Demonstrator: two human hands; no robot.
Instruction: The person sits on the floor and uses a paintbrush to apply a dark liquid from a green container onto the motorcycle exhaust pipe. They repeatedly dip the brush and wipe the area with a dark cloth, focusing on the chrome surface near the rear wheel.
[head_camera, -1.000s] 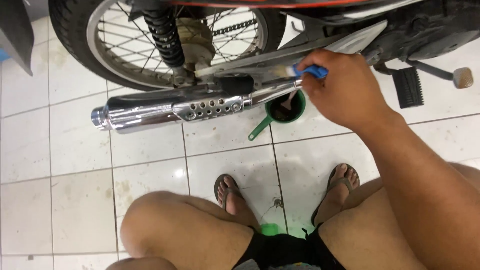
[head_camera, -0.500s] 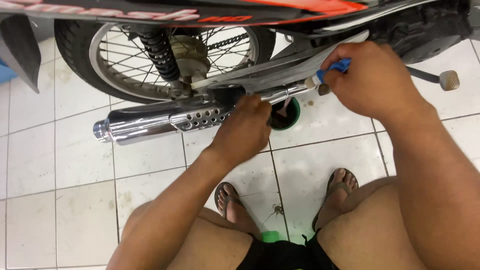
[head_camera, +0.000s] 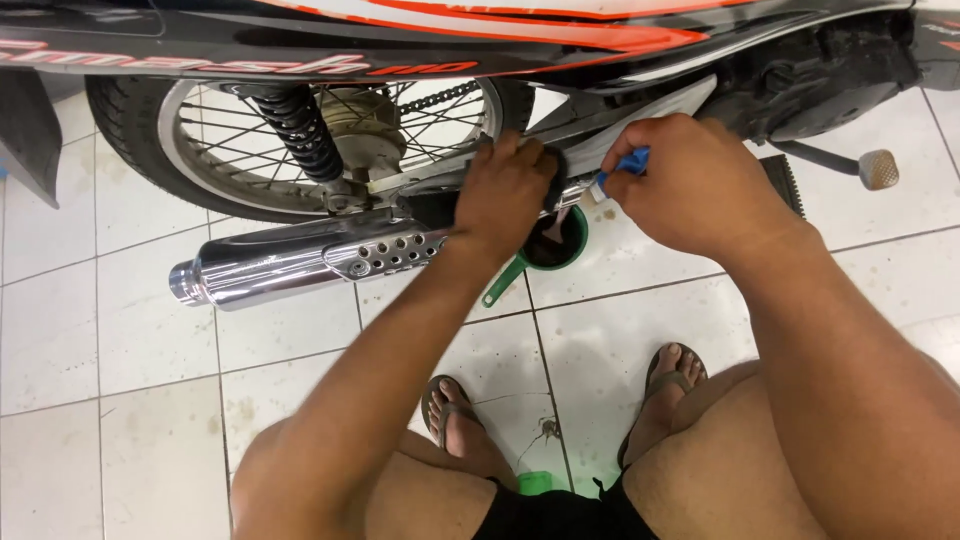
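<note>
Nearest the camera the person squats on bare knees, feet in dark flip-flop sandals (head_camera: 462, 420) on the white tiled floor (head_camera: 120, 400), and a slip on these smooth tiles, should oil spatter them, looks like the first hazard. Farther out, a green plastic scoop with a long handle (head_camera: 545, 255) sits on the floor just below the hands, holding something dark; a knock from a wrist could tip it and spread the contents. Above it the right hand (head_camera: 690, 185) is clenched around a blue-handled brush-like tool (head_camera: 625, 162), its tip aimed toward the motorcycle's underside. The left hand (head_camera: 512, 190) grips a dark part beside it, though what exactly it holds I cannot tell. Both hands work close to the chain guard and the shiny chrome exhaust muffler (head_camera: 300, 262); if that pipe is hot, the left forearm crossing over it could be burned. Behind, the spoked rear wheel (head_camera: 330, 140) could catch fingers if turned.
</note>
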